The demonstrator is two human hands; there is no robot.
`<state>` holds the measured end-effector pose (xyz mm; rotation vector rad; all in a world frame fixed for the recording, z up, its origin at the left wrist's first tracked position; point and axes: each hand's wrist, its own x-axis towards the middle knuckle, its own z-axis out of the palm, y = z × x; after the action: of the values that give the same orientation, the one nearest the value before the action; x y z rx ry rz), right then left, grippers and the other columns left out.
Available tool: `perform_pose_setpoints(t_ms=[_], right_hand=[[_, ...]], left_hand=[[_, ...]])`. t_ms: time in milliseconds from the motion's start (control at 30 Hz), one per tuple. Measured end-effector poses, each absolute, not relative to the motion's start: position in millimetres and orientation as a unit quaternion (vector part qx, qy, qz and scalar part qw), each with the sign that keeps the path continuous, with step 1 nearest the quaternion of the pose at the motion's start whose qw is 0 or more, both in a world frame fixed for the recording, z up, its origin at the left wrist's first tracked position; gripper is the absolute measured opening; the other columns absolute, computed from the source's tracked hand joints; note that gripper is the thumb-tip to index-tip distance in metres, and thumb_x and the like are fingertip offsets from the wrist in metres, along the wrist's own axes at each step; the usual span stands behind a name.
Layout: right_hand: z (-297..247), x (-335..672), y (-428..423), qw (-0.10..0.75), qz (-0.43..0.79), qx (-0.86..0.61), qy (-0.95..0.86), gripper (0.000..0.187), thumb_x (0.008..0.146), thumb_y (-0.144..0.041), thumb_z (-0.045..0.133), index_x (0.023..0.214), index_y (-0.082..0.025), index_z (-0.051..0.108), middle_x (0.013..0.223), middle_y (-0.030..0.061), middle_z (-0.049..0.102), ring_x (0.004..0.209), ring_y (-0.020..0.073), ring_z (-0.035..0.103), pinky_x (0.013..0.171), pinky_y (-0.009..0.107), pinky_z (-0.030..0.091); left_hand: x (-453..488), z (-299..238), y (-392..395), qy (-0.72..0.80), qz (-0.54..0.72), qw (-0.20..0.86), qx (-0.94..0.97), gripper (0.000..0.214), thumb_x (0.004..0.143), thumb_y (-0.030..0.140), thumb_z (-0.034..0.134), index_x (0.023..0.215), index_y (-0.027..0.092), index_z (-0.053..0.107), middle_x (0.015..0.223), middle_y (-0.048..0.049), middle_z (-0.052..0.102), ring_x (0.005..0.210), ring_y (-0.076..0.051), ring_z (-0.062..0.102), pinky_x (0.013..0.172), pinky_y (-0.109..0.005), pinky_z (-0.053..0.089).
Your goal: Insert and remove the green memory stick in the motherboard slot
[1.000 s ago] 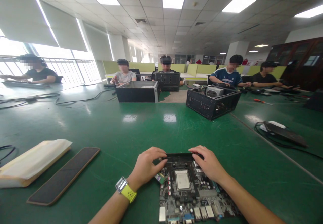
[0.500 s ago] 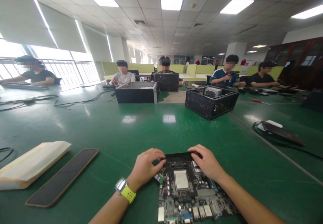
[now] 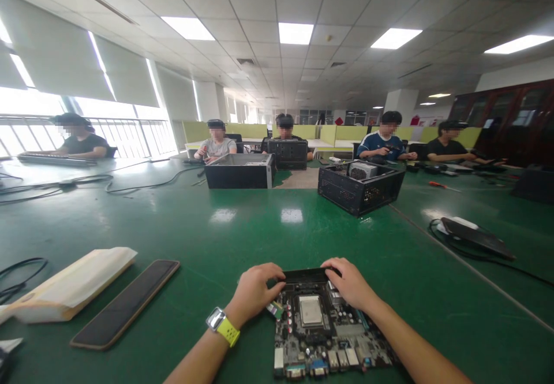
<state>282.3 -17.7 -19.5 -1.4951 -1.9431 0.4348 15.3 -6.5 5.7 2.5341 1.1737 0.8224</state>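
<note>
A motherboard (image 3: 346,330) lies flat on the green table in front of me, its ports toward me and a square metal-topped processor (image 3: 310,310) in its socket. Along its far edge runs a long black strip (image 3: 304,276); I cannot make out whether this is a memory slot or a module. My left hand (image 3: 258,289) is closed at the strip's left end, thumb near the fingers. At the right end, my right hand (image 3: 350,283) has its fingers bent over the corner. A small green circuit board piece (image 3: 275,309) pokes out below my left hand.
To the left lie a dark flat pad (image 3: 125,304) and a pale wrapped packet (image 3: 78,286). Two open computer cases, one black (image 3: 361,190) and one dark with a silver interior (image 3: 238,171), stand farther off. A black device with a cable (image 3: 476,237) sits right. Several people work across the table.
The view has shifted slightly, so the far cases sit lower and the left-hand items farther right in the picture. Both hands keep their places on the motherboard's far edge.
</note>
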Motion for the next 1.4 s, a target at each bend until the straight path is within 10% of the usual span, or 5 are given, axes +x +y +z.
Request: perform_pose_setpoints(t_ms=[1400], right_hand=[[-22, 271, -56, 0.337, 0.163, -0.563, -0.736, 0.031, 0.082, -0.026, 0.042, 0.1, -0.021, 0.067, 0.101, 0.0027, 0.068, 0.095, 0.0196, 0.057, 0.089, 0.033, 0.04]], left_hand=[[3, 2, -57, 0.416, 0.307, 0.089, 0.851, 0.013, 0.079, 0.024, 0.057, 0.085, 0.021, 0.069, 0.09, -0.0004, 0.07, 0.081, -0.015, 0.062, 0.074, -0.023, 0.046]])
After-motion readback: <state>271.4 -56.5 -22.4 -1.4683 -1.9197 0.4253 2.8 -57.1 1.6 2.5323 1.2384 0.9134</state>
